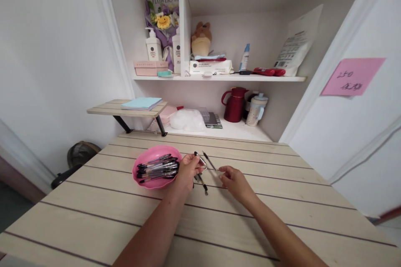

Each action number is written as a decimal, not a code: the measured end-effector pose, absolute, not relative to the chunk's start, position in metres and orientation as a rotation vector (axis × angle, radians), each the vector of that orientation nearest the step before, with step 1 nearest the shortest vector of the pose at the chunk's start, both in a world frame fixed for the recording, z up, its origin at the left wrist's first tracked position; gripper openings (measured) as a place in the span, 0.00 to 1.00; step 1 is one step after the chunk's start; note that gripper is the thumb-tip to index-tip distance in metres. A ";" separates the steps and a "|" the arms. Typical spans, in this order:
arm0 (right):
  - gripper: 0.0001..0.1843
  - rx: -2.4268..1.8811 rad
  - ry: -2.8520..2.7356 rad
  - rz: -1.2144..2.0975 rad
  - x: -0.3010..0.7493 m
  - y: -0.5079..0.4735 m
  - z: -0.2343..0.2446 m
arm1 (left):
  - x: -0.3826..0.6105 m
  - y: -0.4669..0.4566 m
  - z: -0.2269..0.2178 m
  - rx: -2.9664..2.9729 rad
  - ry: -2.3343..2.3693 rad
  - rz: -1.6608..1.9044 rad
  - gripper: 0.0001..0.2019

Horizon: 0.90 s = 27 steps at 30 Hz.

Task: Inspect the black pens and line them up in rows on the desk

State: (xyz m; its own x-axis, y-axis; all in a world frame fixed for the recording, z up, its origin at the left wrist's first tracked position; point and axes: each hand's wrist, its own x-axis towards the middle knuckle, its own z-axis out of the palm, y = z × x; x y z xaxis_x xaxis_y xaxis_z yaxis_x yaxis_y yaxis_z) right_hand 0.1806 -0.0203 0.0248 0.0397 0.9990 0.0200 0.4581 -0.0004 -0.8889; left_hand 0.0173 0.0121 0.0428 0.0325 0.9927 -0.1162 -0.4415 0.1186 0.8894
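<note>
My left hand [188, 171] is closed around a clear pen barrel [200, 159] with a black end, held above the table just right of the pink bowl. Facing it, my right hand [233, 179] pinches the lower end of a thin dark pen refill [209, 161], which points up and to the left. The refill and the barrel are apart. Beside and partly behind my left hand, black pen parts [203, 185] lie on the tabletop; exactly what they are is hard to make out. Several clear, black-ended pens [158, 169] are piled in the pink bowl [156, 149].
The slatted wooden table [275, 221] runs to the shelf unit. A small raised stand [108, 107] with blue paper [141, 103] is at the back left. On the lower shelf are a red jug [234, 105], a pale cup [257, 109] and a white plastic bag [188, 120].
</note>
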 end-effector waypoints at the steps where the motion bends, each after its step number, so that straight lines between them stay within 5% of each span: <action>1: 0.12 -1.521 -1.445 1.000 0.185 -0.024 0.027 | 0.018 0.012 0.043 0.786 0.881 1.297 0.15; 9: 0.11 -1.348 -1.219 1.312 0.204 -0.057 0.042 | 0.032 0.004 0.056 0.696 0.671 1.148 0.12; 19: 0.19 -1.212 -1.209 1.352 0.235 -0.065 0.046 | 0.079 -0.008 0.056 0.851 0.705 0.929 0.15; 24: 0.10 -1.381 -1.105 1.215 0.245 -0.064 0.037 | 0.109 -0.019 0.048 0.880 0.781 0.889 0.15; 27: 0.12 -1.457 -1.129 1.105 0.252 -0.063 0.033 | 0.122 -0.024 0.046 0.855 0.802 0.865 0.16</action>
State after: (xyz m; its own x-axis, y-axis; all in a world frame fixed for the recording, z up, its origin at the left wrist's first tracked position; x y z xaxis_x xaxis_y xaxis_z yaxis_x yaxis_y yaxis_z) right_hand 0.2525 -0.0632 0.0331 0.1643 0.9814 -0.0989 0.1200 -0.1194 -0.9856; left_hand 0.1221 -0.0242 0.0461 0.4189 0.8764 -0.2375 -0.3039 0.3818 0.8728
